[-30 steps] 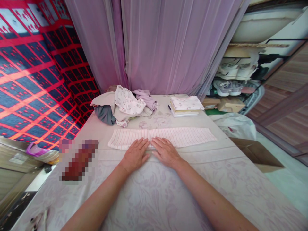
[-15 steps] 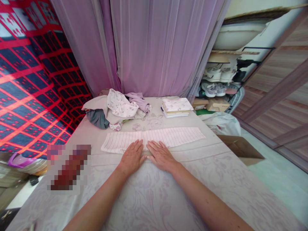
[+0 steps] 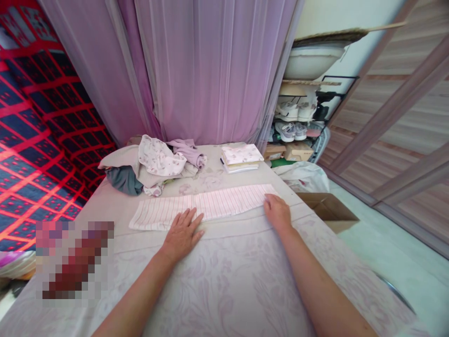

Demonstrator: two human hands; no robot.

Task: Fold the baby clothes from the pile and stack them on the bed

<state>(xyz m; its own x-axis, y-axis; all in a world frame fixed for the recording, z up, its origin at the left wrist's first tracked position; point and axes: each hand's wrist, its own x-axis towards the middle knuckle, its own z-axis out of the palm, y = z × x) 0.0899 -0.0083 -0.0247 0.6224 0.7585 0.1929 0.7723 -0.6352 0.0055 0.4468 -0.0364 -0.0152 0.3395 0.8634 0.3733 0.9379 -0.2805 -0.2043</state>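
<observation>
A pink-and-white striped garment [image 3: 224, 202] lies across the bed, folded into a long flat strip. My left hand [image 3: 183, 234] rests flat with fingers spread, its fingertips on the near edge of the strip, left of the middle. At the strip's right end, my right hand [image 3: 278, 211] has its fingers curled in and closed on the garment's end. Part of that end is hidden behind the fingers.
Behind the strip, a heap of loose clothes [image 3: 157, 161] lies to the left and a stack of folded clothes [image 3: 242, 158] to the right. A blurred-out object [image 3: 79, 264] sits at left. Beyond the bed's right edge are an open cardboard box [image 3: 326, 210] and a shoe rack [image 3: 298, 117].
My right hand has moved from the strip's middle to its right end and closed there. My left hand stays flat near the middle. The view has turned slightly right.
</observation>
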